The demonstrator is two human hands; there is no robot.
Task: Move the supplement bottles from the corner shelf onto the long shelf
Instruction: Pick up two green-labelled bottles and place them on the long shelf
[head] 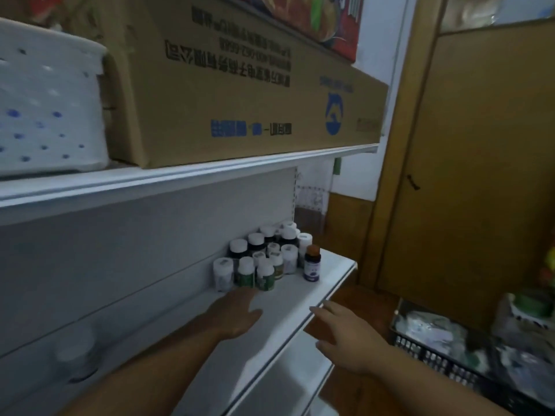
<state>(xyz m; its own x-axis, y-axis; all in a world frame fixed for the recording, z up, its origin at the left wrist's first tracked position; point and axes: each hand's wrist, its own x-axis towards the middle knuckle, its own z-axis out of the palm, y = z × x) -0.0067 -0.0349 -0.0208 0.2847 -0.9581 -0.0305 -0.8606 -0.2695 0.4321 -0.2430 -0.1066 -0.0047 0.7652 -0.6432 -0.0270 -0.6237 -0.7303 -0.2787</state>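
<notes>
both grips empty, left hand (237,313) over white shelf (300,292), wooden door (480,175) beyond

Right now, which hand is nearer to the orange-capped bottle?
Left. The left hand lies on the shelf just below-left of the orange-capped bottle; the right hand is off the shelf edge, lower.

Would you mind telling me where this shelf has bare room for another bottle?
The shelf is bare along its front edge, between the bottles and the right hand, and nearer, beside the left hand. The far end is crowded: bottles stand packed against the back panel.
</notes>
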